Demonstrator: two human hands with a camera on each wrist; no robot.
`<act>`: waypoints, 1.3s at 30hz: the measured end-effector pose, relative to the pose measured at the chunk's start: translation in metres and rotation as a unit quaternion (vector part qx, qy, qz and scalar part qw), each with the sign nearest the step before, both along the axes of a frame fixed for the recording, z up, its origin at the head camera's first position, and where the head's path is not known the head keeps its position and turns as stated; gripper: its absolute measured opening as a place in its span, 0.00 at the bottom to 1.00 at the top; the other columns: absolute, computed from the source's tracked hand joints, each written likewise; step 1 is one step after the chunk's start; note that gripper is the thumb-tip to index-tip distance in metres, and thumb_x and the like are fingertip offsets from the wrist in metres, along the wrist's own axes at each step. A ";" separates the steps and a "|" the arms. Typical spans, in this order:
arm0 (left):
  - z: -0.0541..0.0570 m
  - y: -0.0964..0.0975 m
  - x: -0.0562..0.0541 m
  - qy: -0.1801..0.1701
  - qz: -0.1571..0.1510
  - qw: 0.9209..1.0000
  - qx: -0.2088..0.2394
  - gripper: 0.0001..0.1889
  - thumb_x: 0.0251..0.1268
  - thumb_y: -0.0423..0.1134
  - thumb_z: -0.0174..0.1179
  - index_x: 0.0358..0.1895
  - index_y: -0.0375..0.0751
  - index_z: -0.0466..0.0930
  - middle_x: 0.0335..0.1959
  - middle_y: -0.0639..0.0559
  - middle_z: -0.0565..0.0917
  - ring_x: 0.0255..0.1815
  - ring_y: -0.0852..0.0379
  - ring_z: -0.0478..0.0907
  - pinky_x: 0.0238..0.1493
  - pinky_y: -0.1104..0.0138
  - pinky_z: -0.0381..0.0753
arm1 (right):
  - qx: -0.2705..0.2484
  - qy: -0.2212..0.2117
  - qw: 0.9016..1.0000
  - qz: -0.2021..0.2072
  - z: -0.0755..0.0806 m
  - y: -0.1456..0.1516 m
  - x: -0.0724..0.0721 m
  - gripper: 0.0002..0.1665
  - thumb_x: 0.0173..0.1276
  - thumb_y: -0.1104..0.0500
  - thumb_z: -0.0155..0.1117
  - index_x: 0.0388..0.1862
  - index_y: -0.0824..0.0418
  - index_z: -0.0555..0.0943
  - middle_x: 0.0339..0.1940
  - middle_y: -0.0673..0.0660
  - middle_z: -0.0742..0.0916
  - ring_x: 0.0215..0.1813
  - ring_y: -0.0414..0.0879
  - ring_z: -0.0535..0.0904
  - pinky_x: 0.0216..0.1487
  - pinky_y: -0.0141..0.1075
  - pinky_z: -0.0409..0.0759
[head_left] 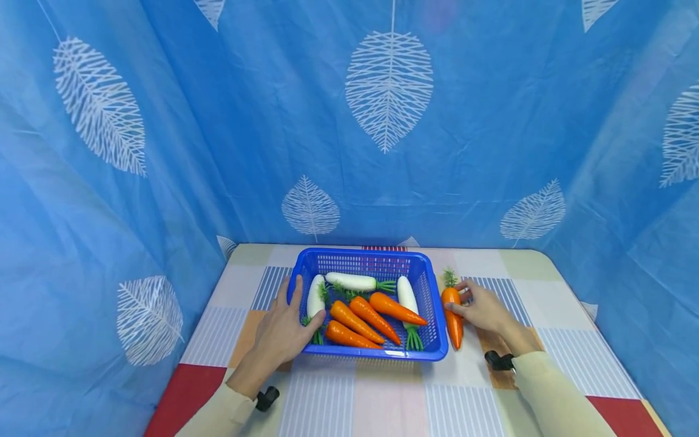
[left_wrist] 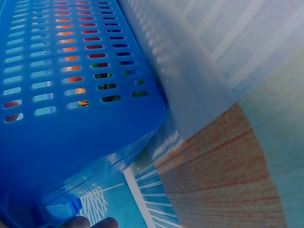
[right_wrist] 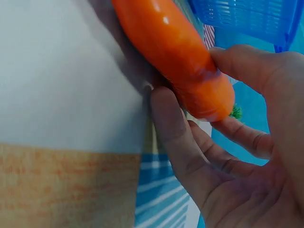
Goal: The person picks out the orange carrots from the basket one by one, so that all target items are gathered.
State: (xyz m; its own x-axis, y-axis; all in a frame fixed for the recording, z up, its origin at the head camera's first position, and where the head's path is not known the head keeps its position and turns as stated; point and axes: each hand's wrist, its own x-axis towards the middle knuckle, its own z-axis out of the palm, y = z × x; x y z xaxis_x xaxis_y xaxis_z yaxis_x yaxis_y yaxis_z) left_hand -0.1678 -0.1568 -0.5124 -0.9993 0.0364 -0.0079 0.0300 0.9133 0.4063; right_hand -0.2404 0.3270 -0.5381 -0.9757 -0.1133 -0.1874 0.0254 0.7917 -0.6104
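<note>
A carrot with a green tuft lies on the table just right of the blue basket. My right hand pinches it near its thick top; in the right wrist view the thumb is on one side of the carrot and the fingers are around the other. At the basket's left side, my left hand rests with extended fingers along the rim and the thumb over the front left corner. Only two fingertips show in the left wrist view, beneath the basket wall.
Inside the basket lie several carrots and three white radishes: one at the left, one along the back, one at the right. A checked cloth covers the table. Blue leaf-patterned curtains stand behind and at both sides.
</note>
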 end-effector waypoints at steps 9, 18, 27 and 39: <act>0.001 0.002 -0.001 -0.002 -0.001 1.000 0.000 0.56 0.86 0.72 0.58 1.00 0.46 0.43 0.99 0.31 0.48 0.86 0.20 0.73 0.72 0.27 0.88 | 0.034 -0.008 0.999 0.002 0.010 0.011 0.004 0.45 0.82 0.42 0.79 0.78 0.72 0.74 0.59 0.75 0.90 0.43 0.52 0.90 0.47 0.46 0.98; 0.001 0.001 0.000 -0.007 -0.002 1.000 0.007 0.56 0.86 0.72 0.58 1.00 0.46 0.43 0.99 0.31 0.48 0.87 0.20 0.72 0.72 0.27 0.87 | 0.073 0.037 0.996 0.029 0.030 0.015 0.003 0.44 0.82 0.43 0.79 0.76 0.76 0.76 0.56 0.76 0.90 0.43 0.56 0.90 0.40 0.48 0.96; 0.001 0.001 -0.003 -0.005 -0.003 1.000 0.005 0.56 0.85 0.71 0.59 1.00 0.47 0.43 0.99 0.32 0.49 0.88 0.21 0.71 0.73 0.27 0.87 | 0.095 0.126 0.986 0.053 0.066 -0.009 0.009 0.35 0.79 0.49 0.82 0.71 0.71 0.83 0.56 0.73 0.92 0.49 0.60 0.90 0.48 0.55 0.99; 0.003 0.001 -0.001 -0.002 0.001 1.000 0.002 0.55 0.85 0.71 0.60 1.00 0.46 0.45 0.99 0.30 0.51 0.86 0.20 0.74 0.73 0.27 0.87 | 0.117 0.141 0.975 0.122 0.108 -0.068 0.007 0.34 0.81 0.46 0.81 0.75 0.62 0.85 0.64 0.68 0.91 0.56 0.62 0.92 0.53 0.55 0.98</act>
State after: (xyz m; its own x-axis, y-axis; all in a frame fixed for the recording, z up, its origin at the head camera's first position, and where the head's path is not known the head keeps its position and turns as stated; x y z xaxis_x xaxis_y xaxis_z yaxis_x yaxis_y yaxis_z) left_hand -0.1687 -0.1562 -0.5089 -0.9993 0.0351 -0.0110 0.0275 0.9114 0.4107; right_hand -0.2338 0.2595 -0.4302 -0.9417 -0.3344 0.0364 -0.3238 0.8721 -0.3669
